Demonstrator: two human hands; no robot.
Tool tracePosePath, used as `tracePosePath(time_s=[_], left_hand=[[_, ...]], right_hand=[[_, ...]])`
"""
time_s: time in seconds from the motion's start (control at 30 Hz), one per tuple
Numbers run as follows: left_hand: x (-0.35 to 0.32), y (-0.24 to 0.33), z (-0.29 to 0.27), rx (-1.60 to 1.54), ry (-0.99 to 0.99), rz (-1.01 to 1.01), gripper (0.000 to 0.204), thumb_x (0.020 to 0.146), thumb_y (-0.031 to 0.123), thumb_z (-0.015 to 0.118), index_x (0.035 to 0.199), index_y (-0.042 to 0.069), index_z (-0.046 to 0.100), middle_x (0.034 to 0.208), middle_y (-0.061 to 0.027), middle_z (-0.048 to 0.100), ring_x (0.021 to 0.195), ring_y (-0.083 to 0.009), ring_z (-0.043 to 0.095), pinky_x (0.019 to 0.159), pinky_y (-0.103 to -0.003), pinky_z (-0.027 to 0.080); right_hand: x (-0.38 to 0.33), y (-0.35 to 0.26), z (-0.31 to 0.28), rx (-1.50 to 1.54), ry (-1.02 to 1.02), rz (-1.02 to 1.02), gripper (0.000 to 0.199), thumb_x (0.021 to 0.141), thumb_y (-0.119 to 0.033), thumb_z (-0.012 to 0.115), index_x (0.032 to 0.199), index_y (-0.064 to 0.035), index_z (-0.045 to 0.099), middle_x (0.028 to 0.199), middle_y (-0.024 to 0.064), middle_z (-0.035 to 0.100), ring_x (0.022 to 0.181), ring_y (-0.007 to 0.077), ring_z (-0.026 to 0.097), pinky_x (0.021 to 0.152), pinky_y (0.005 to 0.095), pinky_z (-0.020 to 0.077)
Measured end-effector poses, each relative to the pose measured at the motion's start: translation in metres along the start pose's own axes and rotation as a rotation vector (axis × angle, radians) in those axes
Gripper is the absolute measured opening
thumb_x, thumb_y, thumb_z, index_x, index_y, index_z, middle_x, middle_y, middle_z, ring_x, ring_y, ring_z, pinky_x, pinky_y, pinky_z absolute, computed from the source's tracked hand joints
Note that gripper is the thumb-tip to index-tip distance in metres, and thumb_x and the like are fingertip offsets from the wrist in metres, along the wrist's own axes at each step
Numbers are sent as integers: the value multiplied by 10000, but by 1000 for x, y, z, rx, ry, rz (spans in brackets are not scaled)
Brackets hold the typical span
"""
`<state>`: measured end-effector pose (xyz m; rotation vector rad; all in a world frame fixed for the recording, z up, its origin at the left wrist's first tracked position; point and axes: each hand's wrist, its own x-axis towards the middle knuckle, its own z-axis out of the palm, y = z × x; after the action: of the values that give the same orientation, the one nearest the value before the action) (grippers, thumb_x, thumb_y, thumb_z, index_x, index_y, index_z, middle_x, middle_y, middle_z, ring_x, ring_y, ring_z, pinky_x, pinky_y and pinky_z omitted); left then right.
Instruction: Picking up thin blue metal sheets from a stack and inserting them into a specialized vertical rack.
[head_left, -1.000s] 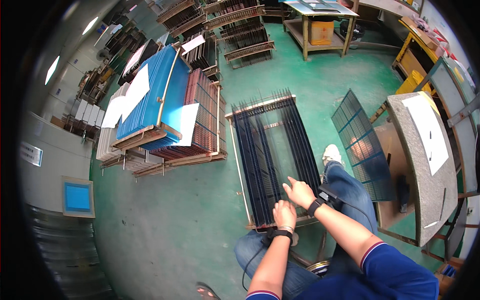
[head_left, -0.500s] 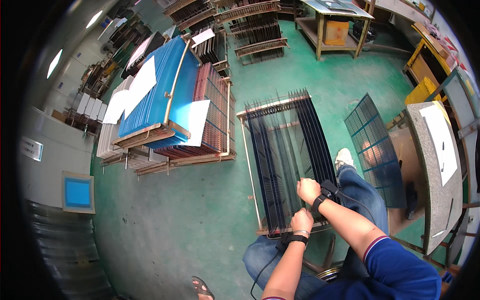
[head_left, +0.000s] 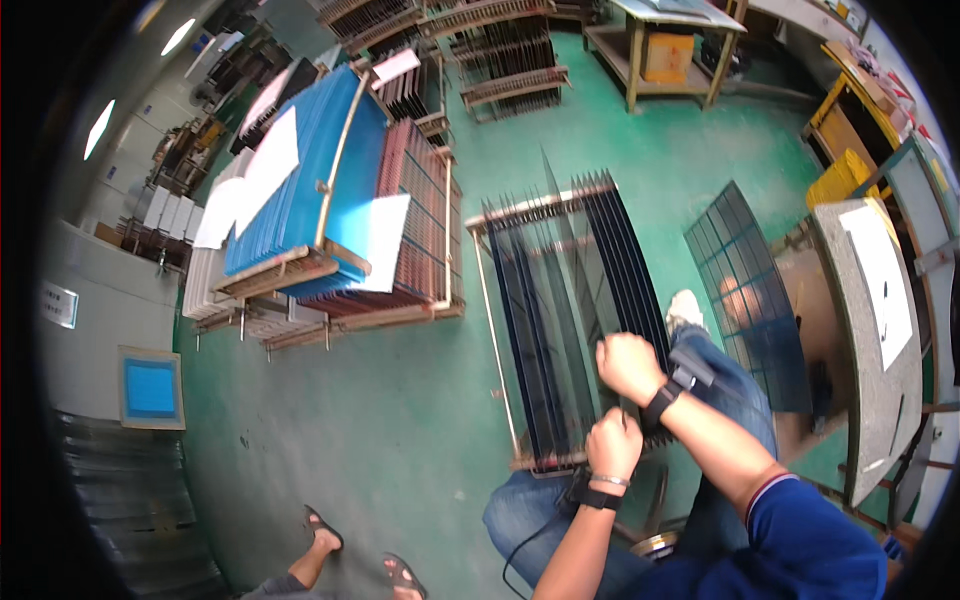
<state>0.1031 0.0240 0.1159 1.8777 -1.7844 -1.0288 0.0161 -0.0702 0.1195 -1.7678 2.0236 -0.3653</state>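
Note:
In front of my knees stands a metal rack (head_left: 484, 290) filled with thin dark panels (head_left: 632, 270) set on edge in a row. One grey-green panel (head_left: 574, 295) sits higher than its neighbours, its far corner sticking up above the far rail. My left hand (head_left: 613, 445) is closed at this panel's near end, low over the rack. Just beyond and to the right, my right hand (head_left: 630, 368) is also closed on the panel's upper edge. The fingertips of both hands are mostly hidden.
At right, a dark gridded panel (head_left: 745, 290) leans by a speckled grey bench (head_left: 862, 360) bearing a white sheet (head_left: 880, 275). Left stands a rack of blue panels (head_left: 345, 150) and reddish ones (head_left: 425, 220). Another person's sandalled feet (head_left: 322, 530) are at lower left.
The panel in my hands has risen; its far corner now stands well above the others. My right hand has come up slightly. A second sandalled foot has entered at lower left.

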Motion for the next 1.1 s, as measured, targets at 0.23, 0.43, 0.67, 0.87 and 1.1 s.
tracePosePath(time_s=[0.23, 0.43, 0.67, 0.87, 1.1], left_hand=[[-53, 96, -63, -290, -55, 401, 260, 903, 209, 529, 720, 27, 499, 653, -163, 557, 610, -377, 568, 525, -432, 442], [-123, 52, -71, -741, -992, 297, 340, 972, 222, 435, 755, 4, 580, 701, -33, 596, 655, -103, 559, 624, -250, 462], [-193, 9, -65, -1602, -703, 168, 416, 945, 240, 499, 1305, 60, 392, 1210, -109, 531, 1142, -266, 506, 988, -428, 397], [-203, 44, -89, -1771, -195, 25, 416, 932, 70, 489, 1326, 133, 372, 1273, -57, 491, 1171, -216, 474, 984, -423, 404], [-228, -41, -117, -1662, -57, 50, 404, 921, 64, 496, 1313, 62, 401, 1254, -88, 520, 1127, -225, 516, 981, -381, 407]], right_hand=[[-28, 9, -127, 87, 65, 42, 385, 855, -278, 505, 713, 63, 617, 696, 280, 590, 722, 430, 610, 663, 469, 490], [-104, 66, -213, 924, 162, -8, 281, 897, -206, 534, 909, 57, 631, 763, 46, 646, 675, 103, 581, 610, 271, 448], [-200, 72, -208, 1291, 537, -82, 304, 907, -256, 550, 915, 39, 621, 845, 50, 638, 699, 93, 585, 636, 237, 464], [-255, 71, -148, 1405, 367, -82, 305, 929, -270, 526, 1001, 16, 603, 969, 98, 640, 917, 154, 612, 800, 283, 482], [-219, 190, -164, 2126, 407, -241, 255, 950, -156, 460, 1142, -1, 524, 1171, 119, 580, 1086, 211, 550, 962, 367, 433]])
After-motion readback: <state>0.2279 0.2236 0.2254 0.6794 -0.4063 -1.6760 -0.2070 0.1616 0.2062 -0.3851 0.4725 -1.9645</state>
